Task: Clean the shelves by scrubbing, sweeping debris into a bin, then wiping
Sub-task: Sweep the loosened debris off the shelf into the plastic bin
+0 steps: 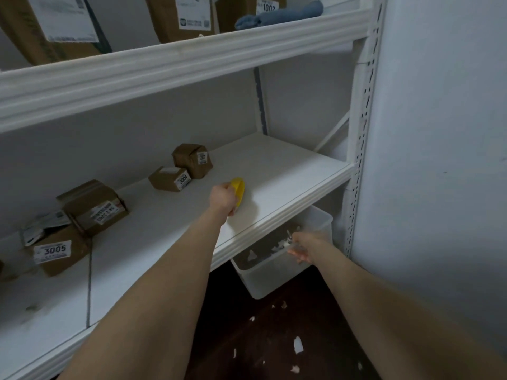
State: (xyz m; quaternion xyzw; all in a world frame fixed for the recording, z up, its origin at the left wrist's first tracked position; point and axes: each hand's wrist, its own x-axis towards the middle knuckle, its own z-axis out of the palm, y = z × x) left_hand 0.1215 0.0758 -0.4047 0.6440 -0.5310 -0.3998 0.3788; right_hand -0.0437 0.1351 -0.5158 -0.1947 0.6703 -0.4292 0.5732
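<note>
Your white metal shelf board [274,171] is smooth and matte and fills most of the view, with a ribbed white upper shelf beam [164,69] above it and a slotted white upright post [365,105] at the right end. Large brown cardboard cartons [55,28] stand on the upper level, one tagged 1002. On the shelf board, a brown cardboard box marked 3005 [63,256] sits at the left, and a smaller brown box marked 3004 [164,179] sits farther back. The other labels are too blurred to read. Below the shelf's front edge hangs a translucent white plastic bin [263,278] with pale scraps inside. Your right hand [307,246] has its fingers curled over the bin's near rim. A folded blue cloth [279,15] lies on the upper level. Your left hand [222,200] has its fingers clenched around a small yellow plastic brush [238,189], which rests on the shelf board near its middle. White paper scraps [298,345] dot the dark floor [247,357].
</note>
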